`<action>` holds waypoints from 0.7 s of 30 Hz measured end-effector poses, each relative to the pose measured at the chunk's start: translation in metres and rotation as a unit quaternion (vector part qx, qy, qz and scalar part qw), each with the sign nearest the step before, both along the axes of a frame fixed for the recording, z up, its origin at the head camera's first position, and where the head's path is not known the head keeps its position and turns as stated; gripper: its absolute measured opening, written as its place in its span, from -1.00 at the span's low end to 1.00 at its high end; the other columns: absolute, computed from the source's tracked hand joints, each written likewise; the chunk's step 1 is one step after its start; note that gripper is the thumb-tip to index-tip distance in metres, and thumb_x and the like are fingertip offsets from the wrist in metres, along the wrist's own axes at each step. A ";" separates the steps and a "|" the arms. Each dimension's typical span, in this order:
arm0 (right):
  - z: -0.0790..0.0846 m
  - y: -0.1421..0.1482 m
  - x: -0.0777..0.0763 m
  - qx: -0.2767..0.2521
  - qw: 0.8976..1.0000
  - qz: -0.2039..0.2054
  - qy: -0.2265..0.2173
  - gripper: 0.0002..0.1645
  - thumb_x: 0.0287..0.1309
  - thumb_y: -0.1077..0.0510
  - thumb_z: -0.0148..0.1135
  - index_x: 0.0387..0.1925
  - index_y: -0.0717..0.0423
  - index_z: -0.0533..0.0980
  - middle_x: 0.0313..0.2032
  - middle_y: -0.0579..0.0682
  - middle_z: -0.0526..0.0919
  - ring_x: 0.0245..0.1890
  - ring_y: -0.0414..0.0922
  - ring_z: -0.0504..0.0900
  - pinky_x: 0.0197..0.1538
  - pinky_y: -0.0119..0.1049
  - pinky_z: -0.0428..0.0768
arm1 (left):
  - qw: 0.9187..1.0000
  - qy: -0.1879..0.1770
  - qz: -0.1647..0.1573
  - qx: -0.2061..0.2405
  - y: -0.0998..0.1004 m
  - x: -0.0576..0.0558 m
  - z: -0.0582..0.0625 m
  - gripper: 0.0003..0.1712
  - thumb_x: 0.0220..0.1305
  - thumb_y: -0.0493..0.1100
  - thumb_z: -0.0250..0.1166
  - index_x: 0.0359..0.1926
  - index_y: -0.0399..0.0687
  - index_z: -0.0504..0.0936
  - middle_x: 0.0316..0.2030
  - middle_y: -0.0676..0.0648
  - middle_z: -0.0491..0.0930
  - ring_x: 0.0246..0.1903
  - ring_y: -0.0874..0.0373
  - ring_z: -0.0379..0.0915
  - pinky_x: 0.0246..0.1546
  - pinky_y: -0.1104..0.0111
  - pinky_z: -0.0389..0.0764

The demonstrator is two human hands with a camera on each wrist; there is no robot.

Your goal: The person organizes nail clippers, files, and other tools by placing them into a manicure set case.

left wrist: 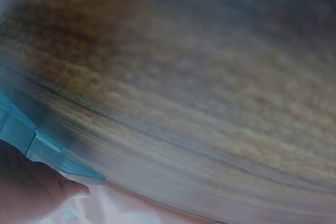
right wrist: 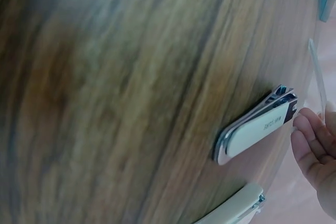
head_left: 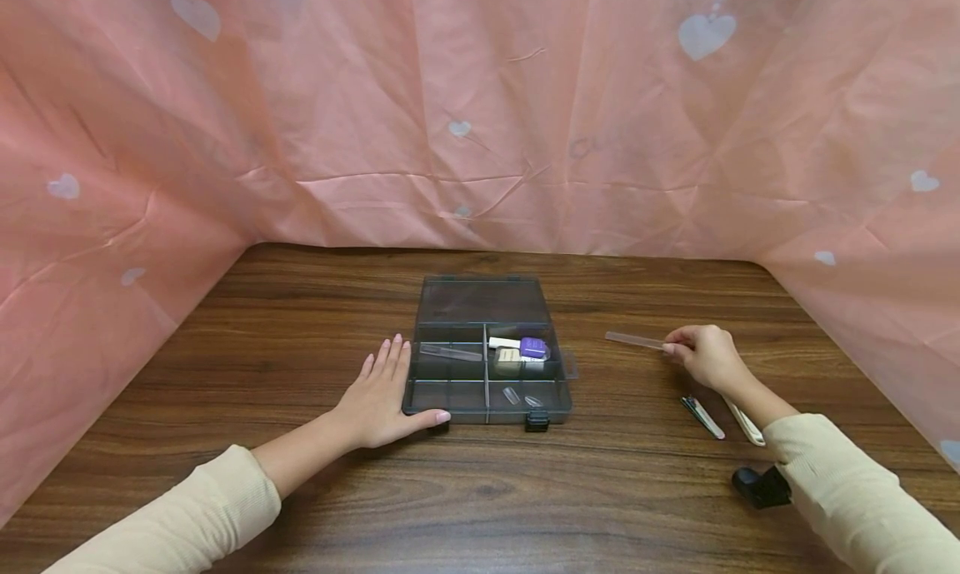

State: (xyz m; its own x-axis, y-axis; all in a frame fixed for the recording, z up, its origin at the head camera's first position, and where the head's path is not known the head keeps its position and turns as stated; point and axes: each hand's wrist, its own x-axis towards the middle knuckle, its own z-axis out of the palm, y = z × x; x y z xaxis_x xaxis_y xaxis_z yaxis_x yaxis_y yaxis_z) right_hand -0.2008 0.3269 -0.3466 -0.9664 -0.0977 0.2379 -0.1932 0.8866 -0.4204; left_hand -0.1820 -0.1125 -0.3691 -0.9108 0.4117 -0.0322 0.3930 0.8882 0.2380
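A grey see-through compartment box (head_left: 465, 417) lies on the table with its lid (head_left: 483, 301) swung back. My left hand (head_left: 382, 401) rests flat along its left side, thumb against the front edge. Between thumb and fingers, my right hand (head_left: 707, 357) pinches one end of a clear plastic strip (head_left: 628, 338), which points left towards the box. A similar strip (head_left: 450, 353) sits in a left compartment. On the right are a purple nail polish bottle (head_left: 533, 347), a pale yellow one (head_left: 508, 356) and small clear nail tips (head_left: 512, 396) in the front compartment.
Below the right hand lie a nail clipper (right wrist: 257, 131) and a second pale-handled clipper (right wrist: 231, 208). A black object (head_left: 761, 486) shows beside the right sleeve. Pink cloth (head_left: 480, 182) with hearts hangs around the wooden table's back and sides.
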 end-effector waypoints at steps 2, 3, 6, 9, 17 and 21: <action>0.000 -0.001 0.000 -0.016 1.000 -0.003 -0.008 -0.81 0.16 0.31 0.17 -0.37 0.45 0.58 -0.50 0.24 0.69 -0.53 -0.04 0.67 -0.56 -0.48 0.47 | 1.000 0.000 -0.001 0.000 0.000 0.000 0.000 0.32 0.01 0.58 -0.01 0.41 -0.37 -0.17 0.43 -0.35 -0.25 0.44 -0.18 -0.35 0.40 -0.03 -0.13; 0.000 -0.001 0.001 -0.022 1.000 -0.004 -0.009 -0.80 0.16 0.31 0.16 -0.36 0.46 0.58 -0.49 0.25 0.69 -0.52 -0.01 0.68 -0.55 -0.50 0.48 | 1.000 0.001 -0.002 0.000 0.000 0.000 0.000 0.32 0.01 0.57 -0.01 0.41 -0.37 -0.17 0.43 -0.35 -0.25 0.44 -0.18 -0.35 0.40 -0.03 -0.12; -0.001 -0.001 0.001 -0.034 0.999 -0.005 -0.007 -0.80 0.16 0.32 0.15 -0.35 0.48 0.57 -0.48 0.28 0.69 -0.52 0.00 0.69 -0.55 -0.52 0.50 | 1.000 0.001 -0.003 0.001 0.000 0.000 0.000 0.32 0.02 0.57 -0.01 0.41 -0.38 -0.16 0.43 -0.35 -0.24 0.44 -0.19 -0.35 0.39 -0.04 -0.12; -0.001 -0.002 0.002 -0.040 0.999 -0.005 0.002 -0.80 0.16 0.33 0.15 -0.36 0.48 0.57 -0.49 0.28 0.69 -0.55 -0.06 0.68 -0.55 -0.54 0.50 | 1.000 0.002 -0.003 0.002 0.001 0.001 0.001 0.31 0.02 0.57 -0.01 0.41 -0.38 -0.16 0.43 -0.35 -0.23 0.44 -0.19 -0.35 0.39 -0.04 -0.12; 0.001 -0.008 0.004 -0.056 0.998 -0.003 0.022 -0.80 0.16 0.32 0.16 -0.37 0.47 0.58 -0.51 0.27 0.69 -0.59 -0.18 0.66 -0.55 -0.58 0.48 | 1.000 0.000 -0.004 0.002 0.001 0.001 0.002 0.31 0.02 0.57 -0.02 0.41 -0.37 -0.17 0.43 -0.35 -0.24 0.44 -0.18 -0.36 0.39 -0.04 -0.13; 0.004 -0.013 0.006 -0.083 0.996 0.007 0.008 -0.78 0.18 0.34 0.14 -0.32 0.51 0.57 -0.45 0.33 0.68 -0.56 -0.11 0.70 -0.51 -0.57 0.53 | 1.000 -0.002 -0.004 0.003 0.001 0.001 0.002 0.31 0.03 0.56 -0.01 0.41 -0.37 -0.17 0.43 -0.35 -0.24 0.44 -0.18 -0.36 0.39 -0.04 -0.13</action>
